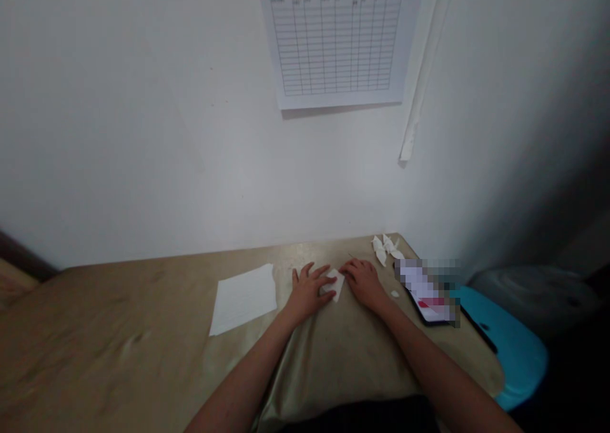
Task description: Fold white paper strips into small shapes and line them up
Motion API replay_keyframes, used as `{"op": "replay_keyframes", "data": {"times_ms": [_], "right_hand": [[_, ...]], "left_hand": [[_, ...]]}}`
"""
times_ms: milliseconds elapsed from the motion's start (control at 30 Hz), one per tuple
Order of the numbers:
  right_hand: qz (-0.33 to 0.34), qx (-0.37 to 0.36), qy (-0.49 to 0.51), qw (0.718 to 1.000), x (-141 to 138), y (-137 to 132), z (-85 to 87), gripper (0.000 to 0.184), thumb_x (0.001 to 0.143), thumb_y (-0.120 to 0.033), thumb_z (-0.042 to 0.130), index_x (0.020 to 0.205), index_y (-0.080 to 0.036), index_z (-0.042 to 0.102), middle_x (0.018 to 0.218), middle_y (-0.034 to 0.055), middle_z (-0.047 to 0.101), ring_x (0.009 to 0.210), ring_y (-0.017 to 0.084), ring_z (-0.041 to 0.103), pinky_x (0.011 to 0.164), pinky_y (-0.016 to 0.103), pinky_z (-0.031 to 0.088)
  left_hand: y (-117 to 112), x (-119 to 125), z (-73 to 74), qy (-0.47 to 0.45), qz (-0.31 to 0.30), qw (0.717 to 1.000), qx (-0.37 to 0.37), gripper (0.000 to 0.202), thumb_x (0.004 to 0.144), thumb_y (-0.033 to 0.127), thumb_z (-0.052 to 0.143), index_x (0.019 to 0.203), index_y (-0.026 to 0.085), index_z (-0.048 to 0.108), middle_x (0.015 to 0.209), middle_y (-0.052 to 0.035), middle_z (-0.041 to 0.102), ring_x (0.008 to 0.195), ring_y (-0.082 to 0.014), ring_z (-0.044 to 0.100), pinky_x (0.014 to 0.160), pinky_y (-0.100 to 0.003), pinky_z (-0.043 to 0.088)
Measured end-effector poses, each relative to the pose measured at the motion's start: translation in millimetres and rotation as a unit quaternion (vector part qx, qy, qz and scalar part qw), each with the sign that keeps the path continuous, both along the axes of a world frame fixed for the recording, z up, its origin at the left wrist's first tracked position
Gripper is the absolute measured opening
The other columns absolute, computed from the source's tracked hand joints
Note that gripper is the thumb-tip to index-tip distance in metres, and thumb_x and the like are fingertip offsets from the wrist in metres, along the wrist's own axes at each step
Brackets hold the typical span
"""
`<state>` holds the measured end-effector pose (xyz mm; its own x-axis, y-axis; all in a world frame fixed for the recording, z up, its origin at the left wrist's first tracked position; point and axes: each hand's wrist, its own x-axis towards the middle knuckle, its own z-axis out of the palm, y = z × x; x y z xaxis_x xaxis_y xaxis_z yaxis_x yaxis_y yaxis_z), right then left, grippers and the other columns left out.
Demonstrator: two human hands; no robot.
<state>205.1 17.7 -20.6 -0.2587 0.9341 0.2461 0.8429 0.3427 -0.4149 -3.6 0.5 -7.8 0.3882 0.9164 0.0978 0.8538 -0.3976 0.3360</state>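
Note:
A small piece of white folded paper [338, 288] lies on the covered surface between my two hands. My left hand [307, 292] comes at it from the left with fingers spread, its thumb and a fingertip resting on the paper. At the paper's upper right edge, the curled fingers of my right hand [365, 282] are closed together on it. The fingertips of that hand are partly hidden. Left of my left hand lies a larger white sheet of paper [245, 299], flat, with uneven edges.
Small folded white paper pieces [385, 249] sit at the back right corner, and a white scrap [394, 294] lies nearer. A phone [426, 296], partly pixelated, rests on the right. Beyond the edge is a blue stool [519, 350]. A printed table sheet [340, 46] hangs on the wall.

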Motion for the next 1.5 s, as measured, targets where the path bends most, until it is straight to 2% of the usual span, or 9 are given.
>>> {"op": "replay_keyframes", "data": {"times_ms": [133, 267, 467, 600, 733, 867, 1067, 1300, 1500], "right_hand": [[0.011, -0.008, 0.024, 1.0, 1.3, -2.6, 2.5, 0.026, 0.093, -0.024, 0.054, 0.115, -0.026, 0.067, 0.121, 0.0048, 0.064, 0.118, 0.024, 0.05, 0.108, 0.042, 0.03], [0.023, -0.013, 0.043, 0.999, 1.7, -9.6, 5.5, 0.031, 0.086, -0.027, 0.063, 0.116, -0.026, 0.068, 0.124, 0.0055, 0.064, 0.122, 0.025, 0.049, 0.111, 0.044, 0.027], [0.033, -0.023, 0.049, 0.998, 2.2, -17.2, 9.8, 0.033, 0.082, -0.028, 0.067, 0.115, -0.028, 0.071, 0.127, 0.0053, 0.064, 0.126, 0.026, 0.048, 0.115, 0.051, 0.021], [0.041, -0.027, 0.038, 0.998, 3.2, -16.9, 11.9, 0.024, 0.085, -0.029, 0.065, 0.107, -0.031, 0.075, 0.123, 0.0048, 0.067, 0.127, 0.027, 0.049, 0.116, 0.059, 0.013], [0.069, -0.028, 0.036, 0.997, 3.2, -17.7, 13.4, 0.021, 0.087, -0.027, 0.061, 0.101, -0.031, 0.076, 0.116, 0.0032, 0.071, 0.125, 0.027, 0.051, 0.116, 0.064, 0.004], [0.077, -0.022, 0.035, 0.996, 2.1, -20.9, 15.9, 0.023, 0.088, -0.025, 0.059, 0.1, -0.031, 0.076, 0.114, 0.0031, 0.073, 0.124, 0.026, 0.053, 0.116, 0.067, 0.005], [0.085, -0.015, 0.044, 0.995, 1.5, -22.7, 15.6, 0.023, 0.088, -0.023, 0.058, 0.1, -0.031, 0.076, 0.116, 0.003, 0.072, 0.125, 0.026, 0.052, 0.117, 0.065, 0.002], [0.094, -0.019, 0.047, 0.994, -0.6, -23.4, 17.2, 0.02, 0.087, -0.023, 0.06, 0.097, -0.03, 0.077, 0.111, 0.0025, 0.072, 0.12, 0.023, 0.053, 0.118, 0.056, 0.01], [0.092, -0.024, 0.058, 0.994, -1.7, -25.3, 19.6, 0.016, 0.082, -0.039, 0.071, 0.094, -0.029, 0.076, 0.11, 0.0036, 0.073, 0.121, 0.026, 0.054, 0.117, 0.062, 0.002]], "left_hand": [[0.5, -1.3, -0.4, -0.009, -0.013, 1.0, 0.002, 0.036, 0.085, 0.045, 0.068, 0.121, 0.04, 0.066, 0.153, 0.0045, 0.049, 0.147, -0.0369, 0.026, 0.113, -0.078, 0.009], [1.4, -3.8, -3.3, -0.023, -0.029, 0.999, 0.001, 0.036, 0.089, 0.047, 0.064, 0.123, 0.037, 0.065, 0.149, 0.0009, 0.055, 0.148, -0.0335, 0.028, 0.115, -0.075, 0.005], [3.9, -9.8, 0.9, -0.022, -0.033, 0.999, -0.012, 0.041, 0.088, 0.047, 0.066, 0.128, 0.039, 0.063, 0.143, -0.0001, 0.061, 0.145, -0.0322, 0.034, 0.116, -0.073, 0.002], [4.5, -15.8, 8.0, -0.016, -0.038, 0.999, -0.021, 0.05, 0.08, 0.051, 0.074, 0.128, 0.039, 0.065, 0.14, -0.0016, 0.063, 0.141, -0.0352, 0.037, 0.116, -0.071, 0.007], [7.5, -23.9, 10.5, -0.029, -0.052, 0.998, -0.02, 0.053, 0.073, 0.051, 0.081, 0.122, 0.036, 0.07, 0.133, -0.0018, 0.068, 0.134, -0.0321, 0.045, 0.118, -0.057, 0.021], [10.2, -29.9, 10.9, -0.042, -0.067, 0.997, -0.019, 0.048, 0.072, 0.049, 0.083, 0.118, 0.036, 0.073, 0.129, 0.0001, 0.07, 0.127, -0.0278, 0.05, 0.115, -0.048, 0.028], [8.1, -29.9, 12.9, -0.054, -0.075, 0.996, -0.006, 0.032, 0.079, 0.047, 0.078, 0.108, 0.034, 0.077, 0.123, 0.0001, 0.072, 0.126, -0.0255, 0.051, 0.114, -0.046, 0.029], [8.8, -27.1, 9.2, -0.089, -0.088, 0.992, 0.02, 0.017, 0.086, 0.044, 0.071, 0.092, 0.031, 0.079, 0.113, 0.0007, 0.075, 0.119, -0.0231, 0.054, 0.111, -0.042, 0.032], [12.7, -22.2, 3.5, -0.084, -0.078, 0.993, 0.036, 0.02, 0.089, 0.044, 0.067, 0.086, 0.027, 0.078, 0.1, -0.0034, 0.074, 0.113, -0.0234, 0.057, 0.11, -0.043, 0.031]]}}
